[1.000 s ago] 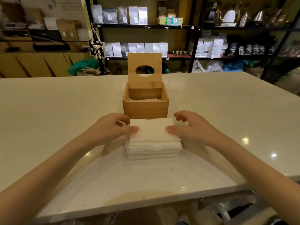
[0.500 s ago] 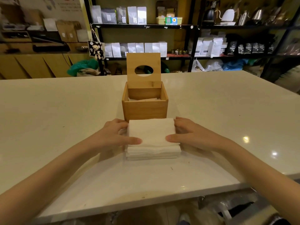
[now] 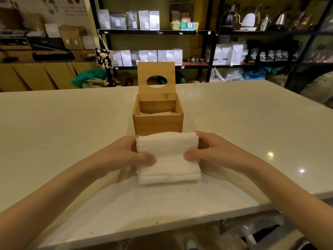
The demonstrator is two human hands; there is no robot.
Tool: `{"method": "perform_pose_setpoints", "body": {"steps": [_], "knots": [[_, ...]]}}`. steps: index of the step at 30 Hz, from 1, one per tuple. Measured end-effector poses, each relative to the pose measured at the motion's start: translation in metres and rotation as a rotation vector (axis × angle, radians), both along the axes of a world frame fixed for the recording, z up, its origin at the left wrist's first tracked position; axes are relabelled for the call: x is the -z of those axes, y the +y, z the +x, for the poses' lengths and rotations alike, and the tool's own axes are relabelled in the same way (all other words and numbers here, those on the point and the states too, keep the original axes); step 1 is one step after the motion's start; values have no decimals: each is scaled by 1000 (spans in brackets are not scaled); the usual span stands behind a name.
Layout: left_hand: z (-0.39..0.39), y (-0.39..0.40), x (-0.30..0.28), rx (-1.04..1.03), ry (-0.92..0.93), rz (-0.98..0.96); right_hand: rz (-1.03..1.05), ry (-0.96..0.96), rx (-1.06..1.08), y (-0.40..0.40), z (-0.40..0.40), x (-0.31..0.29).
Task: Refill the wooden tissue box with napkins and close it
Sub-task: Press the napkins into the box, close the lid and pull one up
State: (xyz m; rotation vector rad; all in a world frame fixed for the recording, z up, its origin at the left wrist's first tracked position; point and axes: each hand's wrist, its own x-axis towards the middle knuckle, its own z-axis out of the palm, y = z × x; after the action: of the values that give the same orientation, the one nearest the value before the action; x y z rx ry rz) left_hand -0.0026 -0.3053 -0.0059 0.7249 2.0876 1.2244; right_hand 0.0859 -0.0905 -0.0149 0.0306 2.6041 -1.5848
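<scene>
- Left of centre in the frame, the left hand point(image 3: 126, 156) grips the left edge of a bundle of white napkins point(image 3: 167, 150), thumb pressed on top and the fingers hidden behind or under the paper.
- In the lower centre, that bundle is tilted up toward the camera, its near edge lying against the remaining stack of napkins point(image 3: 170, 177), which sits flat on the pale table point(image 3: 72, 123).
- Just behind the napkins, at the centre of the frame, stands the wooden tissue box point(image 3: 158, 123); its lid point(image 3: 156, 80), with an oval opening, stands upright at the far side. A little white paper shows low inside the box.
- Right of centre, the right hand point(image 3: 214, 152) clasps the right edge of the same bundle, thumb on top, fingers curled behind it.
- Across the upper frame, dark shelves point(image 3: 156, 31) carry pouches and kettles.
</scene>
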Motion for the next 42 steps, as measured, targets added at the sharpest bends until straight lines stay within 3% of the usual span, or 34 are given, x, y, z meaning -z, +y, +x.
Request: {"method": "perform_pose_setpoints", "body": {"steps": [11, 20, 26, 31, 37, 42], "knots": [[-12, -6, -35, -90, -176, 163, -343, -87, 21, 18, -19, -39], [-48, 5, -78, -212, 87, 246, -422, 9, 5, 24, -65, -72], [-83, 22, -84, -333, 15, 120, -198, -23, 118, 31, -102, -81], [-105, 32, -66, -448, 99, -30, 50, -34, 210, 28, -125, -69], [-122, 39, -58, -387, 121, -125, 226, 99, 195, 30, -133, -51], [-133, 39, -54, -349, 346, -254, 349, 105, 162, 30, -141, -45]]}}
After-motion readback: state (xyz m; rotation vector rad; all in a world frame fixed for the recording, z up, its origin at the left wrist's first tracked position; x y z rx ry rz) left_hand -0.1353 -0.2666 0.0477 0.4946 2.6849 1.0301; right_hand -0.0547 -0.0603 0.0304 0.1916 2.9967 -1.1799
